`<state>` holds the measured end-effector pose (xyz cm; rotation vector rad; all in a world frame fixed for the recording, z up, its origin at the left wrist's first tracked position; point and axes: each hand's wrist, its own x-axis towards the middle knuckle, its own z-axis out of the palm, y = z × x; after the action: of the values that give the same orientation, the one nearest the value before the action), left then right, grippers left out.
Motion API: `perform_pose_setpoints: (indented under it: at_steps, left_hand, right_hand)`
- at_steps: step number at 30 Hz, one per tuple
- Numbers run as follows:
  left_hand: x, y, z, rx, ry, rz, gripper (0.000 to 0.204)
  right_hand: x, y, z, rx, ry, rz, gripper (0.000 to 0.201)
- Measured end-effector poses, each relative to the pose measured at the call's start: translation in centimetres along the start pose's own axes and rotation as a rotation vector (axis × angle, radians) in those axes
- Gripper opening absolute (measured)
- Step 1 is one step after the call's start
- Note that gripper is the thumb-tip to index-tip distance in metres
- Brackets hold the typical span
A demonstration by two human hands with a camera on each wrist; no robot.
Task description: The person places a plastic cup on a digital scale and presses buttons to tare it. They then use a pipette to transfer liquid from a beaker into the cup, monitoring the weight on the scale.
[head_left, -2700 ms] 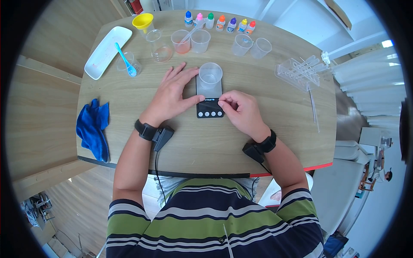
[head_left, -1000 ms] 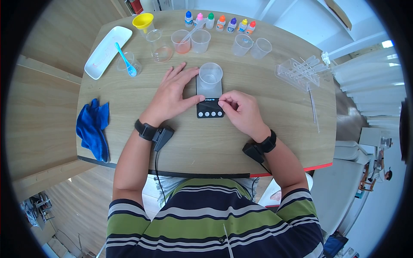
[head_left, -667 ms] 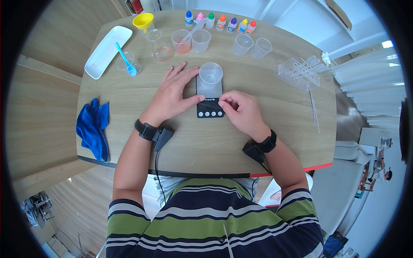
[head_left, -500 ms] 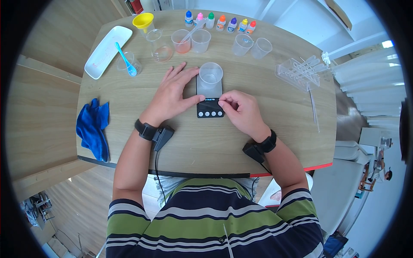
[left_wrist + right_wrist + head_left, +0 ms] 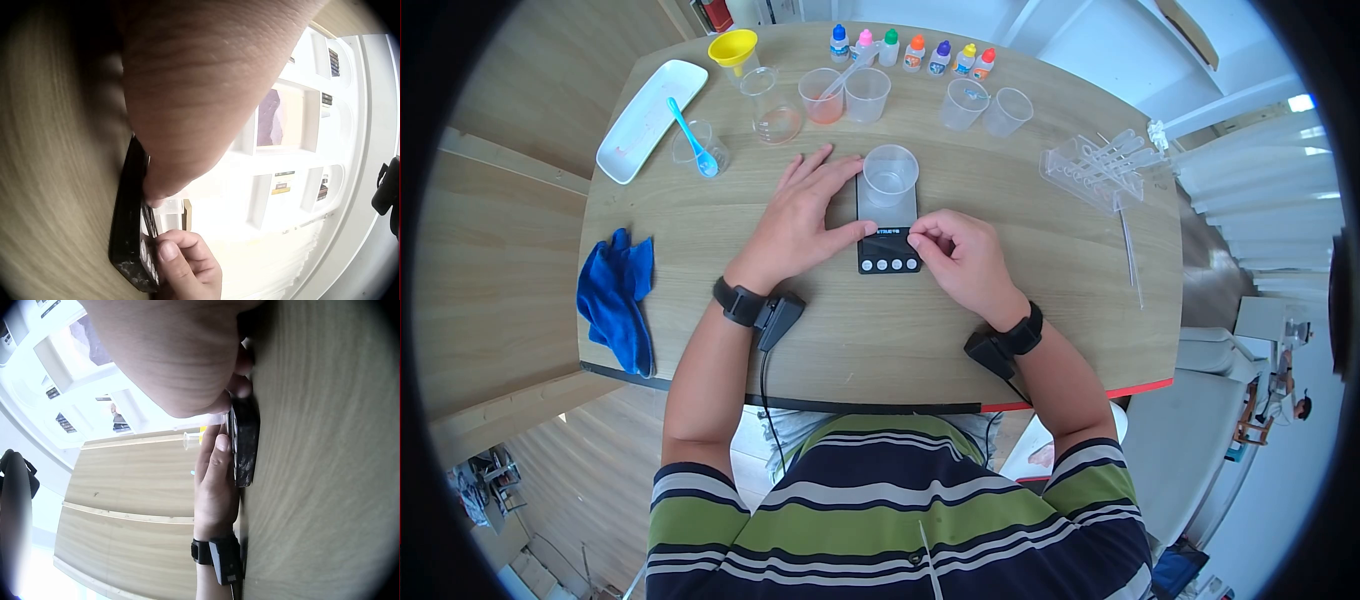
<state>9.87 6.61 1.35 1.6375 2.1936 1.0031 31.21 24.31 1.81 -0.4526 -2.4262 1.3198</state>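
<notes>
A black digital pocket scale (image 5: 888, 252) lies mid-table with its display lit and round buttons along the near end. On its plate stands a clear plastic cup (image 5: 890, 172). My left hand (image 5: 798, 222) lies on the scale's left, fingers spread and extended towards the cup's side, thumb tip at the display's left. At the display's right edge is my right hand (image 5: 968, 258), with fingers curled and thumb and index tips close together, touching the scale's edge. In the left wrist view, the right hand (image 5: 189, 265) shows beside the scale's buttons; nothing shows between its fingertips.
Behind are several clear cups, one with pink liquid (image 5: 825, 112), and a row of dropper bottles (image 5: 913, 56). At left are a yellow funnel (image 5: 733, 48), white tray (image 5: 650, 120), cup with blue spoon (image 5: 695, 145) and blue cloth (image 5: 617, 300). A test-tube rack (image 5: 1090, 172) stands right.
</notes>
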Motion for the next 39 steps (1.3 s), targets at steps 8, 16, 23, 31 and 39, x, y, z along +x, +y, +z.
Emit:
perform_pose_setpoints:
  at_steps: [8,16,23,31,39]
  left_hand:
    - [0.02,0.0,0.02,-0.001,0.0,-0.003,0.081]
    - [0.03,0.04,-0.01,0.004,0.0,-0.006,0.082]
    - [0.03,0.08,-0.03,0.001,-0.005,-0.008,0.082]
    - [0.01,0.11,-0.05,-0.001,-0.006,-0.013,0.082]
    - [-0.01,0.06,0.0,0.002,-0.002,-0.009,0.082]
  right_hand:
    - [-0.03,0.07,0.01,0.009,0.002,-0.002,0.006]
    - [-0.04,0.13,0.0,0.003,0.0,-0.011,0.006]
    - [-0.07,0.21,0.06,0.012,0.002,-0.003,0.007]
    - [-0.05,-0.01,-0.01,0.007,-0.001,0.002,0.007]
    - [0.0,-0.11,-0.08,0.018,-0.01,0.012,0.007]
